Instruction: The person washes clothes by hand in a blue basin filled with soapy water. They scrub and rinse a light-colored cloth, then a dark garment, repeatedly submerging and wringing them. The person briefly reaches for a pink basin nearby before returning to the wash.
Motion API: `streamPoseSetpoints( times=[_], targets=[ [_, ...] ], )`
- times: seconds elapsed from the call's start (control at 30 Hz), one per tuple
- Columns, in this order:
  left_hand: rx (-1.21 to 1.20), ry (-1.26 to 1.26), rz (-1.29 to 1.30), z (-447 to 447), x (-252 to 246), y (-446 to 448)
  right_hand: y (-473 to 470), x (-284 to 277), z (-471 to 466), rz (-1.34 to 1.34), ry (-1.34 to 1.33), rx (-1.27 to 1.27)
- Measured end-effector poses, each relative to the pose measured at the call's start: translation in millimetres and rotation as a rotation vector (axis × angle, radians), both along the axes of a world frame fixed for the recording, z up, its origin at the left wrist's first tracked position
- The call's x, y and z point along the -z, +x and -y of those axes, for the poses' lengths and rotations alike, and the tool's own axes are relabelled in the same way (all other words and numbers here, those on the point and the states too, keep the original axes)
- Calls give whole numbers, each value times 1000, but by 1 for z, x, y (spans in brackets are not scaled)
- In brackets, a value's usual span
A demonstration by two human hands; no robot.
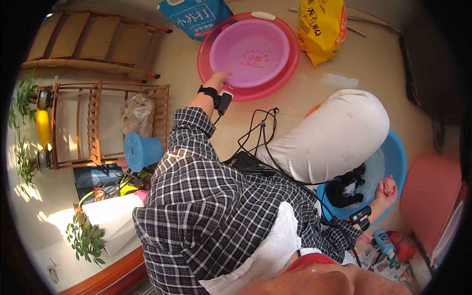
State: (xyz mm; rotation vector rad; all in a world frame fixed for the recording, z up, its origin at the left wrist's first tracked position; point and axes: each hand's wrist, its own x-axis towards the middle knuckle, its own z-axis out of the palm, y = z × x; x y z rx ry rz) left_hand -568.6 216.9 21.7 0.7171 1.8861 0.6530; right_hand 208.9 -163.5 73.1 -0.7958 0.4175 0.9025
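Observation:
My left hand (220, 76) is at the lower-left rim of a purple plastic basin (250, 53), its fingers closed over the edge. That basin sits inside a larger red plastic basin (293, 61) on the tiled floor. On the right, my right hand (387, 197) holds a crumpled pink cloth (386, 185) over the edge of a blue plastic basin (398, 155). Wet black fabric (344, 190) lies in sudsy water in the blue basin, partly hidden by my knee in white trousers (332, 136). Both wrists wear strapped devices with cables.
A blue soap powder bag (197, 16) and a yellow bag (320, 31) stand beyond the basins. Black cables (262, 127) trail over the floor. Left are a wooden rack (94, 121) and a blue bucket (143, 151); right, a red stool (429, 199) and bottles (384, 241).

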Motion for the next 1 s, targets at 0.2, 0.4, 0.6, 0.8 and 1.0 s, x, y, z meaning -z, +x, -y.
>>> streamPoseSetpoints(
  times=[0.2, 0.4, 0.6, 0.8, 1.0],
  targets=[
    [-400, 287, 225, 7, -41, 27, 10, 0, 0, 62, -16, -59],
    [-134, 765, -198, 22, -151, 49, 15, 8, -10, -22, 14, -194],
    [223, 849, -708, 53, -194, 66, 0, 20, -38, 0, -87, -179],
    [203, 1099, -645, 87, -213, 79, 3, 13, -45, -68, 91, -217],
    [213, 1043, -718, 105, -223, 68, 9, 0, -44, -36, 119, -195]
  ],
)
